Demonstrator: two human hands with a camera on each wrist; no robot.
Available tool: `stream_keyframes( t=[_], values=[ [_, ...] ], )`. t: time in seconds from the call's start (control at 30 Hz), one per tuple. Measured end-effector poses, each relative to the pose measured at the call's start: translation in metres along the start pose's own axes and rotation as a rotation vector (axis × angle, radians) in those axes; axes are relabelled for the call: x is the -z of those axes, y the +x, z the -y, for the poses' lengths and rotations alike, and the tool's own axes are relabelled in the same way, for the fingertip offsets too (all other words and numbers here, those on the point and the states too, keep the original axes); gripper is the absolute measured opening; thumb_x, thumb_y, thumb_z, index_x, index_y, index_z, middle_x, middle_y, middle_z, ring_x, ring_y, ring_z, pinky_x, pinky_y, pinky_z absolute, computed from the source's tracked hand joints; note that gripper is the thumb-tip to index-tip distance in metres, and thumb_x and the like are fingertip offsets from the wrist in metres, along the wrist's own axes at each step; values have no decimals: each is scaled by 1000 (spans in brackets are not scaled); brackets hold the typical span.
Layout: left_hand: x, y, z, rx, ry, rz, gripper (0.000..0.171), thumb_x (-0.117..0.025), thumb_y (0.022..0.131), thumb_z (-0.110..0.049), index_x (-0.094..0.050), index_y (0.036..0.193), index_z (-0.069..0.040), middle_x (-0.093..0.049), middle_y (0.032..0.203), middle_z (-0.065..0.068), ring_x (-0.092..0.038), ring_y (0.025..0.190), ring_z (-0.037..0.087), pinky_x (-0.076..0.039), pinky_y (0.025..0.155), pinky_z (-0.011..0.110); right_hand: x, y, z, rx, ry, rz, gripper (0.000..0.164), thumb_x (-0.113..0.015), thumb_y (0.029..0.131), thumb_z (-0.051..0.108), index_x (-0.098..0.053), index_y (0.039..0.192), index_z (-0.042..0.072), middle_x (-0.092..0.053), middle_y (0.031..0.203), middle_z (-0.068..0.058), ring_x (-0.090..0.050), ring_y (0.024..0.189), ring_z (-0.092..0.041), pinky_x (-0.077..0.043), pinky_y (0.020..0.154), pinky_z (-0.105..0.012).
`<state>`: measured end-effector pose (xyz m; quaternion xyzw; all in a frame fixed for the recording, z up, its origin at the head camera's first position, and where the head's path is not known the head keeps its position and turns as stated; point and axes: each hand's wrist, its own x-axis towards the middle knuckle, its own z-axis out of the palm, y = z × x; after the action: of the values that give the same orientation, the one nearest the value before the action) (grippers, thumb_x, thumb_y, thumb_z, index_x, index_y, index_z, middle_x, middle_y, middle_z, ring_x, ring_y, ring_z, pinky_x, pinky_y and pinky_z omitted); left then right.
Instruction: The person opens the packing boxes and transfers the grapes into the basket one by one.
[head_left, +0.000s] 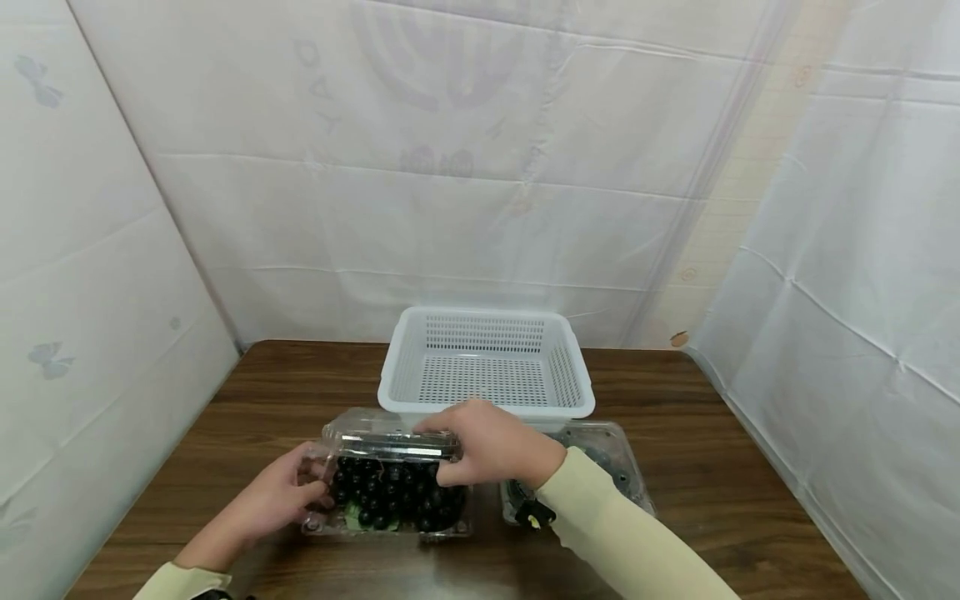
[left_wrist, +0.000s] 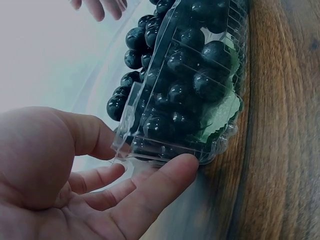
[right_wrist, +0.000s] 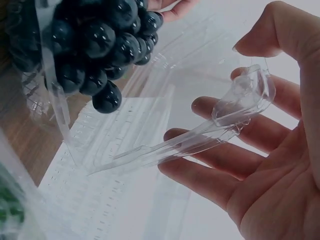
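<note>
Dark round grapes lie in a clear plastic clamshell box near the table's front, with something green under them. Its clear lid stands raised at the back, apart from the front rim. At the box's left end my left hand grips the corner; the left wrist view shows the thumb at the rim and a finger against the end wall. My right hand is at the lid's right side. The right wrist view shows its fingers extended behind the lid's edge, the thumb off the plastic.
A white perforated basket sits behind the box at the back of the wooden table. Another clear plastic box lies to the right, partly under my right forearm, with dark and green contents. White sheeting encloses the table's back and sides.
</note>
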<state>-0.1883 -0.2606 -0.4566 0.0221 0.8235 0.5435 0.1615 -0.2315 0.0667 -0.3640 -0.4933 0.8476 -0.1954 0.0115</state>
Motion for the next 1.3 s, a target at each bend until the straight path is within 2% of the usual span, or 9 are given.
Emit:
stream_keyframes(
  t=[0.13,0.23,0.33,0.43,0.5,0.63,0.67,0.83,1.3],
  values=[
    [3,1,-2,8,13,-9,44,-52,100,0,-38,141,9,-60,121,25,-69,89,26,-62,67,44,5,3,-1,-60,64,11,55,-67,79,14,-68,134,19,-24,57,11,-13,46,1,-18,47,-16],
    [6,2,-2,5,33,-11,39,-52,100,-1,-41,136,8,-60,121,25,-69,87,26,-63,66,44,7,5,-2,-75,104,-2,55,-66,79,13,-68,133,20,-50,61,14,-14,44,1,-20,47,-16],
    [11,3,-2,4,72,-17,34,-52,99,-1,-44,130,6,-62,118,23,-69,85,26,-62,64,43,8,8,-3,-69,117,-16,55,-66,79,12,-69,133,19,-74,97,9,-16,44,2,-27,49,-15],
    [18,5,-1,0,120,-25,30,-52,98,-1,-47,126,5,-63,116,22,-70,83,26,-61,61,42,8,11,-4,-60,129,-28,53,-66,79,12,-69,132,18,-75,115,6,-21,48,1,-35,57,-15],
    [22,6,-1,-9,163,-30,27,-52,98,-1,-48,124,4,-64,115,21,-69,82,24,-59,59,41,8,14,-5,-60,150,-38,52,-66,80,12,-70,131,18,-76,118,6,-40,56,7,-43,65,-13],
    [32,9,-2,-49,241,-37,22,-53,99,0,-50,120,5,-63,110,20,-66,80,23,-58,58,38,8,20,-5,-83,229,-54,50,-68,82,10,-69,132,15,-76,120,1,-70,97,0,-55,81,-15],
    [34,9,-3,-60,262,-40,21,-53,98,1,-50,119,5,-63,108,19,-65,79,22,-57,58,38,8,21,-5,-87,246,-59,50,-68,82,10,-69,132,14,-76,120,-1,-70,107,-3,-57,82,-17],
    [45,15,-6,-81,317,-45,14,-53,98,2,-51,112,5,-60,96,14,-60,73,24,-57,55,38,7,28,-5,-115,332,-85,45,-68,87,8,-69,132,12,-75,122,-5,-71,108,-6,-60,88,-23],
    [69,33,-11,-26,380,-21,7,-48,100,5,-47,106,1,-58,90,12,-57,69,23,-54,53,36,0,39,-5,-124,416,-151,42,-67,94,14,-65,135,6,-72,130,-11,-71,108,-9,-56,90,-17]
  ],
)
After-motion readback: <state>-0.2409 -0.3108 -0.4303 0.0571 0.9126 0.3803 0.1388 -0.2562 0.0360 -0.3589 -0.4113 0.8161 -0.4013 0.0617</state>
